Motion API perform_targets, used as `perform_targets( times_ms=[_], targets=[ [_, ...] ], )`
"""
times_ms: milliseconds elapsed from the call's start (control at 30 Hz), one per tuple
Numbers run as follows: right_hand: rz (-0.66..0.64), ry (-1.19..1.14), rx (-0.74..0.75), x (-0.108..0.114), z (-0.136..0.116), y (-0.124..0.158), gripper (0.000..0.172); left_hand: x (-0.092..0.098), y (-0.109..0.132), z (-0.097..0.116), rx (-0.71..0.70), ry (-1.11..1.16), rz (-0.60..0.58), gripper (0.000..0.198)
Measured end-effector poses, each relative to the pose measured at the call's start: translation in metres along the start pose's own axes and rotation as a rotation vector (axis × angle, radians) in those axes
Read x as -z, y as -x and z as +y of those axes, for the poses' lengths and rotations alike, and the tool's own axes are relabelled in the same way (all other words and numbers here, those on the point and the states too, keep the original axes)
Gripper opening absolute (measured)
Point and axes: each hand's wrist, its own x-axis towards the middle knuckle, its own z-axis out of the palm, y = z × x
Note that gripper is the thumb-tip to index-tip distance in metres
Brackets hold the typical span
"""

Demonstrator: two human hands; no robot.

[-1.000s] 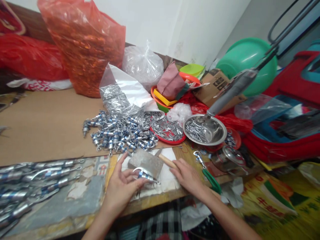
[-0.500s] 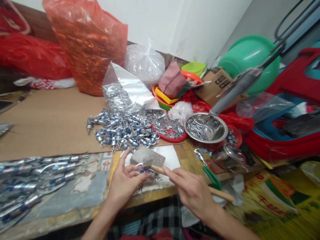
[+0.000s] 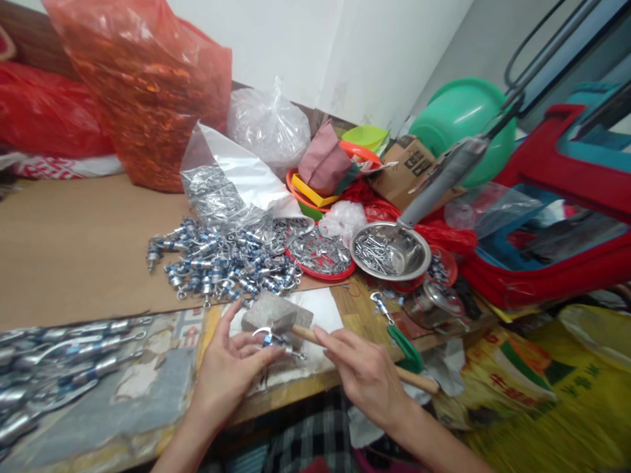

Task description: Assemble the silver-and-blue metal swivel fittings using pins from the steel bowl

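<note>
The left hand (image 3: 229, 368) has its thumb and fingers closed around a small silver-and-blue metal fitting with a curved hook (image 3: 269, 341), while the right hand (image 3: 369, 374) is wrapped about the pale wooden handle of a hammer (image 3: 419, 380). The fitting is at the near side of a rough grey rectangular block (image 3: 261, 312), close to the front edge of the wooden worktop (image 3: 355, 315); whether it bears on the block is hard to tell.

The step in hand looks like tapping the fitting against the block. The hammer's head is blurred in front of the block, so contact cannot be told. A further tap would call for a steady left pinch, thumb clear of the head, and a short, controlled swing.

The fitting's long axis slants across the worktop: its hooked end points left and toward the back edge, its ringed end right and toward the front edge. Behind the block, a heap of similar silver-and-blue fittings (image 3: 231, 259) lies on brown cardboard (image 3: 73, 243).
</note>
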Motion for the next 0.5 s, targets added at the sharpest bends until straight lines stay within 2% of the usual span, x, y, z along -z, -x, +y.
perform_targets(
  times_ms=[33, 100, 167, 200, 300, 400, 500],
  targets=[
    [0.021, -0.065, -0.065, -0.002, 0.007, -0.003, 0.042, 0.001, 0.0, 0.001, -0.005, -0.024, 0.017, 0.096],
    [0.045, -0.152, -0.203, -0.007, 0.026, -0.008, 0.04, 0.003, 0.001, 0.003, -0.023, -0.159, 0.036, 0.065],
    [-0.011, -0.144, -0.3, -0.01, 0.045, -0.014, 0.038, 0.008, 0.001, 0.003, -0.051, -0.353, 0.037, 0.034],
    [-0.06, -0.111, -0.316, -0.01, 0.053, -0.018, 0.034, 0.01, 0.0, 0.003, -0.067, -0.433, 0.037, 0.028],
    [-0.111, 0.112, -0.285, -0.009, 0.07, -0.045, 0.027, 0.015, 0.0, 0.0, -0.131, -0.517, 0.093, 0.028],
    [-0.021, 0.313, -0.306, -0.008, 0.084, -0.094, 0.029, 0.016, 0.0, -0.002, -0.215, -0.537, 0.143, 0.028],
    [-0.033, 0.397, -0.36, -0.016, 0.1, -0.147, 0.022, 0.013, -0.002, -0.001, -0.305, -0.561, 0.184, 0.028]
  ],
)
